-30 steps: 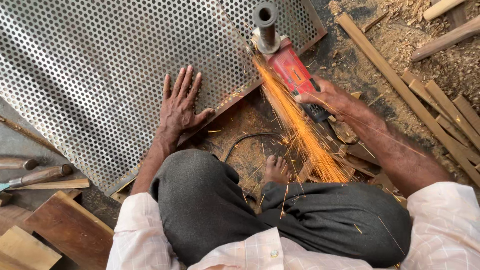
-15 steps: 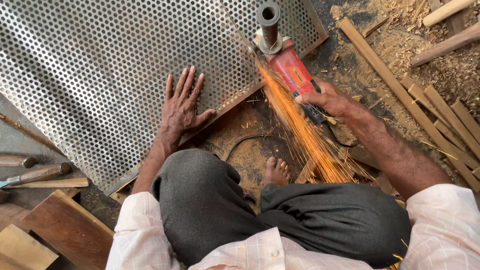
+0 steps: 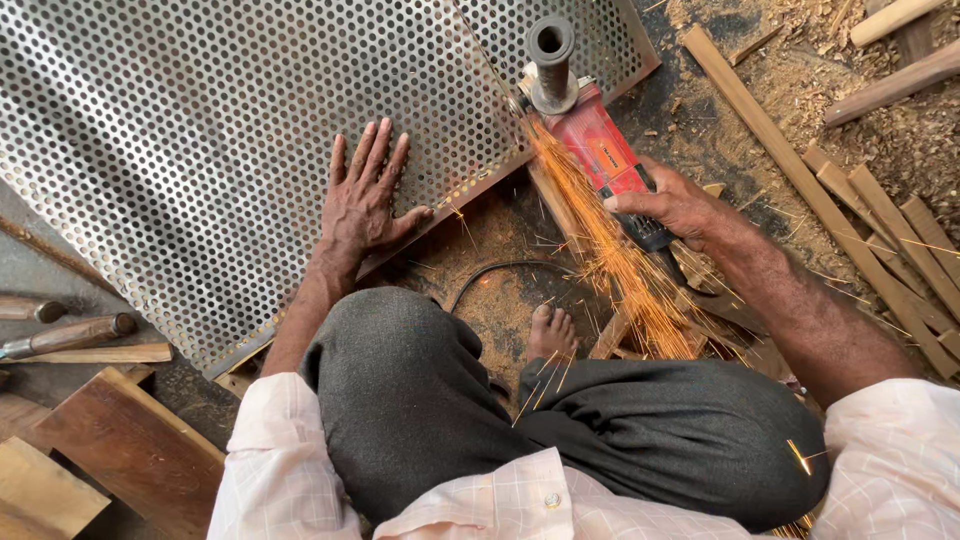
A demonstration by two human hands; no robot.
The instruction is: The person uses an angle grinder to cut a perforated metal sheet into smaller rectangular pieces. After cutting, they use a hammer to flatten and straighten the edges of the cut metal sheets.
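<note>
Two hands: left hand (image 3: 362, 205) flat on perforated sheet (image 3: 200, 140), right hand (image 3: 672, 205) gripping red grinder (image 3: 600, 150).

You are looking down in soft, even daylight, with no hard shadows. The perforated silver metal sheet (image 3: 200, 130) glares palest toward its upper left. The stream of orange sparks (image 3: 610, 260) smears into bright streaks. Focus holds sharp; edges bend only slightly.

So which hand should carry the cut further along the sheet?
Right, probably. The right hand already grips the red angle grinder, sparks flying at the perforated metal sheet edge. The left hand lies flat on the sheet, pinning it.
</note>
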